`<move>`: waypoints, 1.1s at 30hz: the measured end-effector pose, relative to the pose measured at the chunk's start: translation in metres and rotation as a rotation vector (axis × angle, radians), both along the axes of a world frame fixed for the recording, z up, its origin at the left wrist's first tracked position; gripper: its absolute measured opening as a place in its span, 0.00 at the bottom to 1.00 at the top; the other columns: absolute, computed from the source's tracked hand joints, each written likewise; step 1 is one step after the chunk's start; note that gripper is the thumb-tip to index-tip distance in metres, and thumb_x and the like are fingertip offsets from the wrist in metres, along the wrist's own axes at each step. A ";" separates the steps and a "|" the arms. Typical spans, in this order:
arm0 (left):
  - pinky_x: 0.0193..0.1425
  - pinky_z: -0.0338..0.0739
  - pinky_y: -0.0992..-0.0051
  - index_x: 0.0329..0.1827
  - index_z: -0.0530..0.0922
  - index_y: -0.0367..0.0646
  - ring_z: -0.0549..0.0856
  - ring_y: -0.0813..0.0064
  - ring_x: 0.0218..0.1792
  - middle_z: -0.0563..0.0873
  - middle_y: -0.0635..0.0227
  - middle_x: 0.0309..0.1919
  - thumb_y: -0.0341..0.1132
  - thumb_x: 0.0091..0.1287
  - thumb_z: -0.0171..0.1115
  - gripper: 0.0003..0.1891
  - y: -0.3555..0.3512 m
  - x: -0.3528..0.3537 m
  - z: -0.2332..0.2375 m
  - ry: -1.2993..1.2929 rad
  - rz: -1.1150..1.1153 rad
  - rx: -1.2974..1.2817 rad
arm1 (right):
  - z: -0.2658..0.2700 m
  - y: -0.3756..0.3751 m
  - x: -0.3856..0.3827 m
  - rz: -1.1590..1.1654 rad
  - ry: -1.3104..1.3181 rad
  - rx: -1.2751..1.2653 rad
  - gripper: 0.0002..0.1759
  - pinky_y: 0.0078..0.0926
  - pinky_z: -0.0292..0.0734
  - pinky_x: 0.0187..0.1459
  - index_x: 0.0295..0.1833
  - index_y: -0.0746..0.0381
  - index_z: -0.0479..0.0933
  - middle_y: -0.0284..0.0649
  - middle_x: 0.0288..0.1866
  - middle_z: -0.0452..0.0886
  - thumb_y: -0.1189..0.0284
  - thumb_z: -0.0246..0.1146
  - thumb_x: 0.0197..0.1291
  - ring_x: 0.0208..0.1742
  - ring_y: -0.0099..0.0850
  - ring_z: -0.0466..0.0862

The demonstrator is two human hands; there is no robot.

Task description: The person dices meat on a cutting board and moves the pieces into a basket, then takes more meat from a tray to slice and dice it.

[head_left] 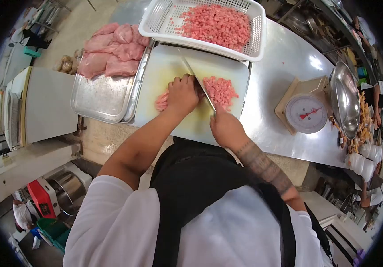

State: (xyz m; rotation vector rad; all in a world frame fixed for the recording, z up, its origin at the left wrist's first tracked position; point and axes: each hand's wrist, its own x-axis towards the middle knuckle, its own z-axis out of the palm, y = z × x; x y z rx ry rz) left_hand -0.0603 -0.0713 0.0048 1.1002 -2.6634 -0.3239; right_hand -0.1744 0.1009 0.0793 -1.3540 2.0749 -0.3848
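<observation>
My right hand (pixel 227 127) grips the handle of a long kitchen knife (pixel 204 88), its blade slanting away toward the upper left. Beside the blade, my left hand (pixel 182 94) presses with curled fingers on strips of raw pink meat (pixel 161 102), which stick out on its left side. Both hands are over a white cutting board (pixel 153 75) with yellowish stains. To the right of the knife lies a heap of diced meat (pixel 220 92). What my left fingertips touch is partly hidden behind the hand.
A white perforated basket (pixel 149 27) of diced meat stands beyond the board. On the left, a metal tray (pixel 100 100) carries large raw meat pieces (pixel 113 51). A dial scale (pixel 307 112) and steel pan (pixel 346 100) stand right. Other people are at the far edges.
</observation>
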 end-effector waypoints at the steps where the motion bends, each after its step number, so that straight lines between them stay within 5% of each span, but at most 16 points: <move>1: 0.59 0.76 0.49 0.59 0.80 0.38 0.83 0.51 0.53 0.84 0.56 0.56 0.37 0.72 0.60 0.17 -0.003 0.000 -0.003 -0.020 0.002 -0.003 | -0.008 -0.015 -0.001 -0.005 0.008 -0.021 0.17 0.62 0.82 0.48 0.58 0.68 0.71 0.61 0.39 0.87 0.65 0.57 0.76 0.44 0.62 0.89; 13: 0.61 0.75 0.50 0.54 0.79 0.37 0.81 0.47 0.53 0.83 0.53 0.52 0.37 0.70 0.60 0.15 -0.003 0.002 -0.008 0.108 0.012 0.042 | 0.057 0.033 0.009 -0.025 0.023 0.078 0.17 0.60 0.83 0.45 0.58 0.68 0.71 0.60 0.37 0.87 0.66 0.58 0.76 0.42 0.62 0.89; 23: 0.64 0.73 0.51 0.56 0.80 0.39 0.81 0.50 0.53 0.84 0.57 0.53 0.41 0.72 0.63 0.17 -0.006 0.000 -0.013 0.011 0.031 0.023 | -0.023 -0.038 0.004 -0.013 0.010 -0.116 0.18 0.62 0.82 0.47 0.59 0.68 0.70 0.62 0.39 0.87 0.65 0.57 0.76 0.43 0.63 0.88; 28: 0.60 0.73 0.50 0.55 0.79 0.40 0.81 0.50 0.52 0.83 0.59 0.52 0.41 0.71 0.67 0.16 -0.013 0.014 0.017 0.097 -0.059 0.150 | -0.002 -0.009 -0.003 -0.088 0.037 -0.052 0.17 0.62 0.82 0.46 0.58 0.67 0.70 0.61 0.38 0.87 0.64 0.58 0.77 0.42 0.62 0.88; 33: 0.60 0.74 0.50 0.53 0.78 0.40 0.81 0.50 0.51 0.83 0.57 0.52 0.36 0.68 0.65 0.14 -0.010 0.013 -0.004 0.097 -0.100 0.058 | 0.043 0.026 0.011 -0.081 -0.023 0.024 0.16 0.62 0.82 0.45 0.56 0.66 0.70 0.61 0.37 0.86 0.65 0.60 0.76 0.41 0.61 0.89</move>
